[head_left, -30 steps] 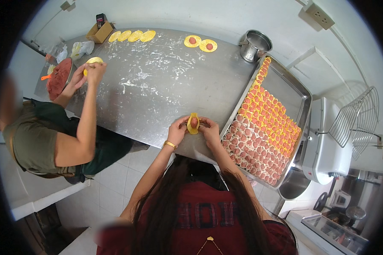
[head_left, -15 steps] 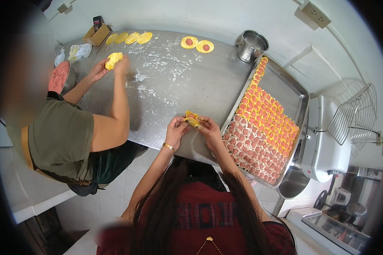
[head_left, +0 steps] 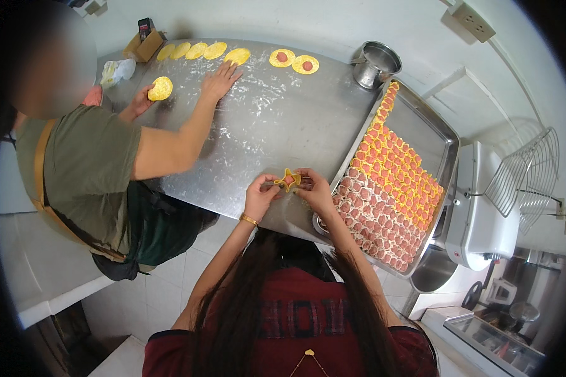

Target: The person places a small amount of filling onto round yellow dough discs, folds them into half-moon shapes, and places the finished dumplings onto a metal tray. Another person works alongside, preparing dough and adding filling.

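Between my two hands, over the near part of the steel table [head_left: 283,125], is a dumpling [head_left: 288,181] with a yellow wrapper and pink meat filling. Its wrapper edge is pinched into points around the meat. My left hand [head_left: 261,195] grips it from the left, thumb and fingers closed on the rim. On the opposite side, my right hand [head_left: 314,190] holds the rim the same way. At the far edge lie two yellow wrappers [head_left: 306,65], each with a ball of meat on it. To my right, a large metal tray [head_left: 415,114] holds rows of filled yellow and whitish dumplings [head_left: 390,163].
A co-worker at left holds yellow wrappers [head_left: 161,88] in one hand; the other hand [head_left: 220,81] lays a wrapper [head_left: 238,56] beside several others [head_left: 196,50]. A metal pot [head_left: 376,66] stands behind the tray. A cardboard box [head_left: 146,47] sits at the far left.
The wrapper in my hands has turned and is now folded into several points around the meat. The co-worker's right hand has moved to the far edge, where another wrapper now lies.
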Available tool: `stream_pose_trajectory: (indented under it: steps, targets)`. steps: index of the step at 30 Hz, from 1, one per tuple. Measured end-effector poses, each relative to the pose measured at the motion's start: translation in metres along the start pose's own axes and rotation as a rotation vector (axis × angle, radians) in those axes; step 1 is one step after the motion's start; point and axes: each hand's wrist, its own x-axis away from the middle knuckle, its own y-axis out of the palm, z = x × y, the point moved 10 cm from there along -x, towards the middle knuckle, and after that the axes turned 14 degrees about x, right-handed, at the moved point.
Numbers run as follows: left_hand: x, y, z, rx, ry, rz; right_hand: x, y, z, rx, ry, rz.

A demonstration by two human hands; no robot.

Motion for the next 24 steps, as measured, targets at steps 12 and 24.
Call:
stream_pose_trajectory:
  steps: [12, 24]
  targets:
    - [0.001, 0.009, 0.011, -0.601, 0.252, 0.115, -0.004, 0.013, -0.026, 0.552, -0.292, -0.008]
    - [-0.005, 0.028, 0.003, -0.673, 0.214, -0.081, 0.006, 0.001, -0.028, 0.727, -0.317, 0.057]
